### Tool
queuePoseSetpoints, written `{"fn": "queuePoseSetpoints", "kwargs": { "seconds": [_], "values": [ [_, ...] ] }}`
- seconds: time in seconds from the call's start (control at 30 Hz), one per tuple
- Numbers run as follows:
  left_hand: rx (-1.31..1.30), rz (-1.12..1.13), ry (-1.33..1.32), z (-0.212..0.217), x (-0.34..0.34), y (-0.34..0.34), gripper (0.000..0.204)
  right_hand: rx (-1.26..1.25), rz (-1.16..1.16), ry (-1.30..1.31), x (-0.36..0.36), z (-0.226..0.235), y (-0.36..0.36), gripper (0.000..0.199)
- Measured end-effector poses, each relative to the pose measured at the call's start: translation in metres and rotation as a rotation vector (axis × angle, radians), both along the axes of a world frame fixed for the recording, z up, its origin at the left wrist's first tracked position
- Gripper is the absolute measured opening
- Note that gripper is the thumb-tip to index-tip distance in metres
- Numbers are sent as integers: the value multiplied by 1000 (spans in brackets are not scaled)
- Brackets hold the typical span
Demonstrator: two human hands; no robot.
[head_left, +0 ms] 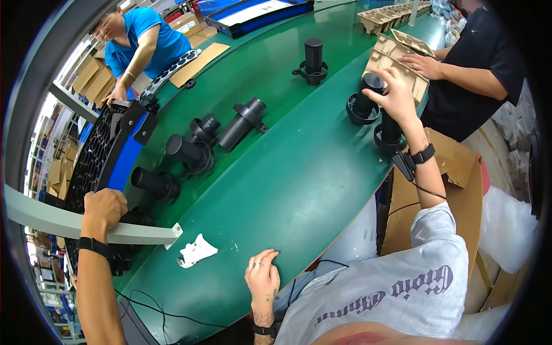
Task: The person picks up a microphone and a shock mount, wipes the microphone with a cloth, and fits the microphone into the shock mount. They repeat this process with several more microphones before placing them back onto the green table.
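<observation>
My right hand [398, 95] reaches out to the far right of the green conveyor belt [299, 172] and grips the top of an upright black plastic tube part [361, 106]. A second black tube part [388, 138] stands under my wrist at the belt's edge. Just beyond my fingers lies a brown moulded pulp tray [388, 57]. My left hand [262, 279] rests flat on the belt's near edge with its fingers spread and nothing in it. A crumpled white cloth [195, 251] lies to its left.
Several more black tube parts [190, 150] lie on the belt's left side, and one [313, 57] stands further back. A co-worker's hand [104, 208] rests on a grey rail [86, 227] over a black perforated rack [95, 155]. A person in black [471, 75] holds the pulp tray, and a person in blue [141, 43] works beyond the belt. Cardboard boxes [454, 172] stand to the right.
</observation>
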State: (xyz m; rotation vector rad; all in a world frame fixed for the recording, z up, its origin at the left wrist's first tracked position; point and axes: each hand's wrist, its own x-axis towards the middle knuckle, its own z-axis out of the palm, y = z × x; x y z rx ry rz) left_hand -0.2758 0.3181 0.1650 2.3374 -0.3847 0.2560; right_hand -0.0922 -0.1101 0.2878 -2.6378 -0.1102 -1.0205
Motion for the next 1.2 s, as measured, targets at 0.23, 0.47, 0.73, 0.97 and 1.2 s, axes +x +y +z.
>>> {"fn": "queuePoseSetpoints", "kwargs": {
  "seconds": [0.23, 0.47, 0.73, 0.97, 1.2],
  "values": [
    [-2, 11, -9, -8, -4, 4, 30, 120, -133, -276, -24, -13, -1, 22],
    [-40, 8, -7, -19, 1, 12, 29, -158, -23, -422, -36, 10, 66, 20],
    [-29, 84, -8, -24, -23, 24, 27, 31, -348, -167, 201, 35, 112, 61],
    [137, 406, -113, -58, -62, 37, 23, -513, -531, 426, 245, -10, 72, 47],
    [153, 475, -170, -52, -52, 31, 21, -547, -213, 0, 258, -34, 51, 35]
  ]
}}
